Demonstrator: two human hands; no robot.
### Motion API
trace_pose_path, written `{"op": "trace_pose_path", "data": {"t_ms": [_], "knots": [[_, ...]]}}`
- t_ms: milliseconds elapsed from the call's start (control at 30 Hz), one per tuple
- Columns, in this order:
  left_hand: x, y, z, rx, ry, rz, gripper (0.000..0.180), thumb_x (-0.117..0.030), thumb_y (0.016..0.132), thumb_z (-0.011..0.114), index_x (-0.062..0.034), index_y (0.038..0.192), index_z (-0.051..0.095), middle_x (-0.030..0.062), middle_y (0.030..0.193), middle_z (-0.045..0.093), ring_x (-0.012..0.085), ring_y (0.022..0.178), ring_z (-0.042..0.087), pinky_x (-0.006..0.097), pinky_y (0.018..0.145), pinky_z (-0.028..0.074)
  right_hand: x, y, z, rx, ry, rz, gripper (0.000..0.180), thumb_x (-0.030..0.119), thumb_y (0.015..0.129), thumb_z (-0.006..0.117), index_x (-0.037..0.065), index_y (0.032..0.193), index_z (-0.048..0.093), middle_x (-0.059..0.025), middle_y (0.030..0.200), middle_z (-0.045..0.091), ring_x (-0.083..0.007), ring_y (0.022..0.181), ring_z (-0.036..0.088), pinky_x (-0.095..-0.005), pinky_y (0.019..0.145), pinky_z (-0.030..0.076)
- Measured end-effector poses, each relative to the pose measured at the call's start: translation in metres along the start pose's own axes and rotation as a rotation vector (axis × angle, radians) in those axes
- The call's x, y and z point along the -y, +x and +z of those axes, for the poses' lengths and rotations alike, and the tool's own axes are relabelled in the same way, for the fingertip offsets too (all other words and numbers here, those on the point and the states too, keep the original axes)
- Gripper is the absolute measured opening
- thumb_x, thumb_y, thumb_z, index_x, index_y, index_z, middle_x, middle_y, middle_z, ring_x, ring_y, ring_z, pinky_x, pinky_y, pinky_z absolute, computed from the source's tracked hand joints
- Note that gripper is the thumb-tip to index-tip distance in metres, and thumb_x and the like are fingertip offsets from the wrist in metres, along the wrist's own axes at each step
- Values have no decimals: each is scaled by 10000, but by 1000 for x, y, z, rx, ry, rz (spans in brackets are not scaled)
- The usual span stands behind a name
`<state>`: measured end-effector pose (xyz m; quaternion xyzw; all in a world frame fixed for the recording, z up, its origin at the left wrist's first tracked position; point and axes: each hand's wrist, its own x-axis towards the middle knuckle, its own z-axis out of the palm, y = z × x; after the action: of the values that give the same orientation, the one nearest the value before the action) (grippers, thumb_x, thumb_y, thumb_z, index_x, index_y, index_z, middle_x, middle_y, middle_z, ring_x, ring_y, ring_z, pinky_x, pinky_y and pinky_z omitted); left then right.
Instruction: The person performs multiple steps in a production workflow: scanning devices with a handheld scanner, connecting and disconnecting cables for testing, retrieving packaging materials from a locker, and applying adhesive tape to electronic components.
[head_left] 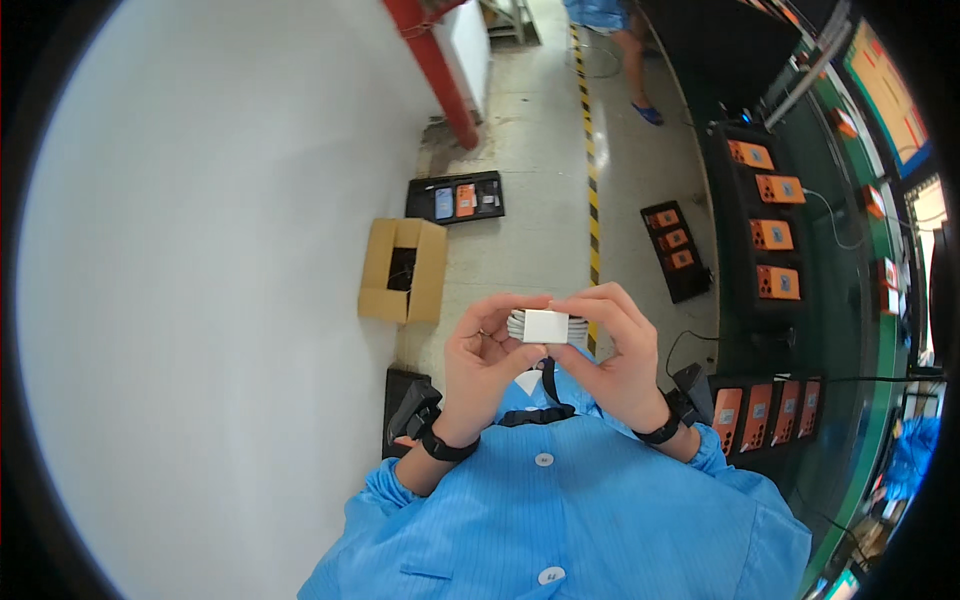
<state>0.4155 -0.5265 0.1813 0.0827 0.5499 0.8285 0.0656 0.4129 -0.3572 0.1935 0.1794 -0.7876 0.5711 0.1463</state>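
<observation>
The small white block [546, 325] with pale coiled cable bunched behind it sits up in front of my chest, pinched between both hands, well above the floor [540, 190]; my left hand [480, 365] grips its left end with thumb and fingertips, my right hand [615, 350] closes over its right end and top, so both are grasping it and neither is free; to do this well I judge I should keep the block level and square to the camera, hold by the edges so the flat face stays uncovered, and keep the coils tucked so none slips loose; I cannot tell how the cable is bound; below, an open cardboard box [403, 270] lies on the floor near a black tray [455, 197] of orange and blue items; the green desk [850, 270] at my right carries orange units.
</observation>
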Motion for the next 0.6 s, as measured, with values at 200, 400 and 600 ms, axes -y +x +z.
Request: {"op": "trace_pose_path", "data": {"t_ms": [200, 400, 600], "knots": [[46, 102, 13, 80, -51, -106, 445, 42, 810, 654, 19, 1214, 470, 162, 1201, 567, 207, 1115, 557, 332, 970, 453, -68, 53, -38, -148, 85, 152, 350, 43, 697, 762, 58, 1028, 647, -104, 924, 635, -222, 853, 631, -302, 715, 508], [81, 226, 37, 374, -301, -428, 259, -71, 872, 635, -44, 1081, 484, 153, 1253, 531, 200, 1112, 543, 354, 973, 427, -112, 120, -110, -157, -106, 252, 247, 62, 748, 737, 63, 984, 663, -92, 950, 606, -208, 871, 621, -302, 757, 503], [106, 327, 87, 608, -294, -610, 243, -20, 849, 650, -70, 974, 448, 145, 1294, 463, 178, 1130, 525, 332, 979, 439, -147, 165, -169, -286, -378, 453, 325, 57, 764, 710, 91, 1083, 654, -82, 984, 516, -198, 935, 577, -310, 782, 496]]}}
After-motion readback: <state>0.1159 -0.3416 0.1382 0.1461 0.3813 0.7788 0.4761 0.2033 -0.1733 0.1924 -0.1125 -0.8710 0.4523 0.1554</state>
